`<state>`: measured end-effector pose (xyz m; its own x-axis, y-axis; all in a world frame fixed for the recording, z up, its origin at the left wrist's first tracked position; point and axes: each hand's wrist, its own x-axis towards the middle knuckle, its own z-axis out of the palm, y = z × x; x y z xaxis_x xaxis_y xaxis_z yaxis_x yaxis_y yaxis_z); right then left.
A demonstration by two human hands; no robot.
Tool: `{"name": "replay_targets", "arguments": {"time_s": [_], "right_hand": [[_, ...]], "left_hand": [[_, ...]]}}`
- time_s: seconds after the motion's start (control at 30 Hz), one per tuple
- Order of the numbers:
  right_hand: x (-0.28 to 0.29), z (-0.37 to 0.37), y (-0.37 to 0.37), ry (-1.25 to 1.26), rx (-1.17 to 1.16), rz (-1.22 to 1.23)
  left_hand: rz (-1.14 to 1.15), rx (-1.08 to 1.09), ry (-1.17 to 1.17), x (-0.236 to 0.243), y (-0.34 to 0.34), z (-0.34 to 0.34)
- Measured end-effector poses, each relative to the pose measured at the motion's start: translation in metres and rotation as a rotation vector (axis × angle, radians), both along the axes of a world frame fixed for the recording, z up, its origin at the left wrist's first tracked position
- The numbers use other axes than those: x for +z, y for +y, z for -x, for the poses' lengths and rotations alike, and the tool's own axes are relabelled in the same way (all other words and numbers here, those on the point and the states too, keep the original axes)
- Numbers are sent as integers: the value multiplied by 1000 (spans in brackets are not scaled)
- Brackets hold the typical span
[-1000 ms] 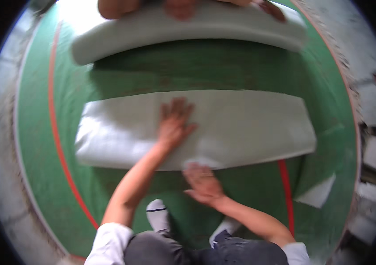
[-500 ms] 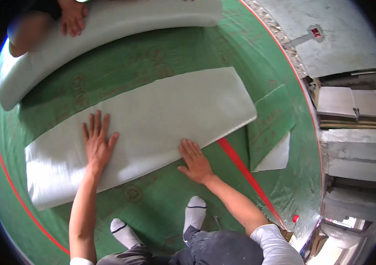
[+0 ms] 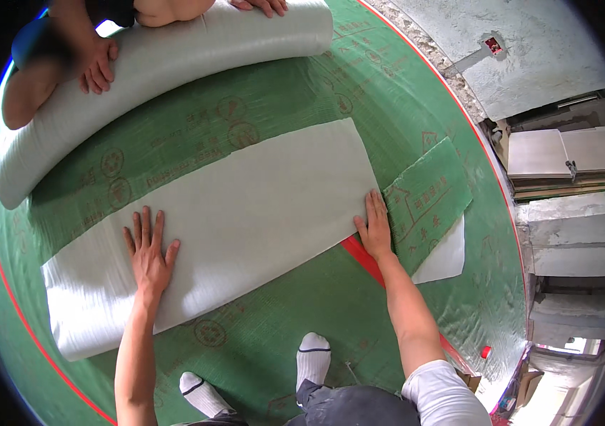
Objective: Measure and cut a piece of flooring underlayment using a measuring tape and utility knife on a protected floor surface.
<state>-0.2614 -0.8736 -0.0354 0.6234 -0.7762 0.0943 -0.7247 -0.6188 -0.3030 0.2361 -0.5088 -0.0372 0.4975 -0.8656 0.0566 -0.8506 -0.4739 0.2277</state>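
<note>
A folded length of white foam-like sheeting [image 3: 260, 199] lies on a green printed floor covering [image 3: 260, 298]. My left hand [image 3: 151, 259] rests flat on its left half, fingers spread. My right hand [image 3: 375, 231] lies with outstretched fingers on its right edge, close to the lower right corner. Beside that hand, a loose green printed piece [image 3: 427, 188] lies over a smaller white piece [image 3: 441, 255]. A red stripe [image 3: 359, 257] runs under the sheet's lower edge. My socked feet stand below the sheet.
Another person's hands [image 3: 96, 71] and knee [image 3: 29, 103] are on a long white roll [image 3: 196, 53] across the top left. Stacked boards [image 3: 537, 153] and bare concrete [image 3: 501, 71] lie along the right. A small red round object [image 3: 486, 352] sits at lower right.
My view has swung rightward. My right hand has moved right and forward to the sheet's right edge; my left stays spread on it. The other person's hand has shifted on the roll.
</note>
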Motion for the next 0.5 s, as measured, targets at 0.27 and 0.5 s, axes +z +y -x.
{"name": "replay_targets", "arguments": {"time_s": [0.27,0.5], "right_hand": [[-3,-21,8,131,-164,156],[30,-208,217,-135,631,-117]], "left_hand": [[-23,68,159,-3,-5,5],[116,73,77,-2,1,-1]]}}
